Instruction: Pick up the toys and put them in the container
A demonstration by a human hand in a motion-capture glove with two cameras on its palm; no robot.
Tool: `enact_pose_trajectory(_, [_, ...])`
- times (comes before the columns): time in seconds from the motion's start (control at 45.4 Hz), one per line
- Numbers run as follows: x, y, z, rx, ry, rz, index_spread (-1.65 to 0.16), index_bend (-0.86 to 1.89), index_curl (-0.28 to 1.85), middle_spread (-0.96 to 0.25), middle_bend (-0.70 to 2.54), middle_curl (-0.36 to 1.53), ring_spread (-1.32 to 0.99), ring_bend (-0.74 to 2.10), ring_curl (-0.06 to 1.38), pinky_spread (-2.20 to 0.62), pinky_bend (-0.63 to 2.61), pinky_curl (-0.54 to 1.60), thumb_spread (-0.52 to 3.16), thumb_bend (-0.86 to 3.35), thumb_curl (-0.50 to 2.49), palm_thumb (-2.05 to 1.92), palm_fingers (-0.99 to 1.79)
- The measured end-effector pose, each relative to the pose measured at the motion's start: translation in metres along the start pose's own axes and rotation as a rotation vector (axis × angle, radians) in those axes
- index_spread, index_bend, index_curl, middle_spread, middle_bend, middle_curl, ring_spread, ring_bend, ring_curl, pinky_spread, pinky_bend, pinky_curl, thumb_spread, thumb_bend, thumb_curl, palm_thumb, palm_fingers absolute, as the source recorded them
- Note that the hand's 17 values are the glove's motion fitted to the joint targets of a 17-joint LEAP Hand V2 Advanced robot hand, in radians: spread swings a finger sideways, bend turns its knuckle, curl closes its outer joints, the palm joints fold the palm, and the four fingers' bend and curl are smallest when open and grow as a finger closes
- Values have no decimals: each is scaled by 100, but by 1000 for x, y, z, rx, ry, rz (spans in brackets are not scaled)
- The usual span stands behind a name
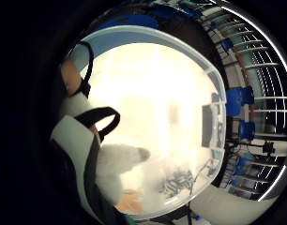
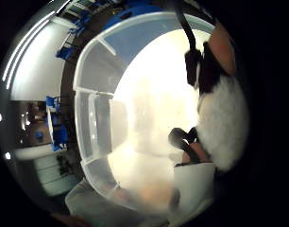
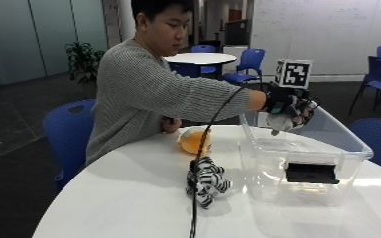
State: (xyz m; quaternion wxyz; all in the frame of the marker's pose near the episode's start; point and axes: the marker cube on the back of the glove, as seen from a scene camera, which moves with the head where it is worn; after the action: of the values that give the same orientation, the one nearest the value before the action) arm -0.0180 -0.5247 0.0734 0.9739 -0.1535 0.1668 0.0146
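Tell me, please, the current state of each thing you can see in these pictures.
right hand: over the open container, fingers curled round a white fluffy toy
white fluffy toy: held above the container, not yet released
clear plastic container: upright on the table, no lid on it
striped zebra toy: on the table beside the container, untouched
orange toy: on the table, untouched

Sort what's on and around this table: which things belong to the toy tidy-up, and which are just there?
Job: white fluffy toy held in right hand; clear container; zebra toy; orange toy.
Lying about: blue chairs; potted plant.
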Motion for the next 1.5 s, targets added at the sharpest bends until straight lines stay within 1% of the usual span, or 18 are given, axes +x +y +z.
enact_pose_trajectory(0.044, [2,2,3,-36,4,4,-31,52,89,-28,55,70,-55,97,58,-43,115,48,35,25,124,56,65])
enact_pose_trajectory(0.11, [3,6,6,-86,-14,18,-33,31,87,-28,49,69,-53,96,59,-42,125,50,42,22,123,53,43])
enact_pose_trajectory(0.132, [3,8,7,-99,-23,22,-33,12,80,-27,39,65,-49,97,59,-41,138,53,52,12,122,31,27])
enact_pose_trajectory(0.154, [4,9,7,-107,-31,26,-33,8,80,-27,36,65,-48,99,60,-40,142,54,57,12,122,30,22])
enact_pose_trajectory(0.176, [4,12,6,-111,-37,28,-34,5,77,-26,27,62,-45,94,59,-36,143,54,65,12,119,29,-2])
enact_pose_trajectory(0.198, [5,14,6,-111,-40,28,-34,5,75,-25,25,61,-42,91,59,-33,145,55,70,9,117,25,-13])
enact_pose_trajectory(0.243, [7,19,4,-100,-40,25,-35,3,67,-22,17,57,-37,81,55,-26,145,54,80,6,111,19,-23])
enact_pose_trajectory(0.397, [13,46,-9,-57,-54,-3,-36,6,52,-18,12,48,-26,66,46,-13,144,49,106,0,95,9,-22])
enact_pose_trajectory(0.485, [19,77,-24,-22,-76,35,-36,8,47,-16,12,45,-22,63,44,-8,142,47,116,-1,86,6,-20])
enact_pose_trajectory(0.551, [43,115,-39,31,-87,86,-36,9,44,-15,13,43,-20,63,43,-6,139,45,122,-2,80,3,-19])
enact_pose_trajectory(0.661, [127,201,-50,118,119,61,-36,14,42,-16,16,41,-18,59,42,-3,131,42,129,-2,71,-1,-14])
enact_pose_trajectory(0.728, [145,245,-49,146,35,25,-37,17,41,-16,17,40,-17,58,41,-2,126,40,131,-2,67,-2,-10])
enact_pose_trajectory(0.772, [158,269,-43,143,-31,71,-38,19,42,-16,18,40,-16,56,40,-1,122,38,133,-2,64,-2,-7])
enact_pose_trajectory(0.838, [187,289,-26,104,-70,221,-39,20,42,-16,18,39,-16,54,39,0,118,37,135,-2,60,-1,-4])
enact_pose_trajectory(0.882, [199,295,-15,73,-89,278,-39,20,42,-16,18,39,-16,53,39,1,116,36,136,-2,58,-1,-3])
enact_pose_trajectory(0.948, [208,298,4,42,-101,304,-40,19,42,-17,18,39,-15,53,38,1,114,35,137,-2,55,-1,-2])
enact_pose_trajectory(1.323, [191,290,139,-127,-160,290,-40,19,43,-17,17,35,-15,50,36,2,109,33,139,-1,45,2,0])
enact_pose_trajectory(1.499, [187,287,165,-143,-155,299,-41,21,44,-17,17,34,-11,32,32,4,117,35,134,-2,42,3,-3])
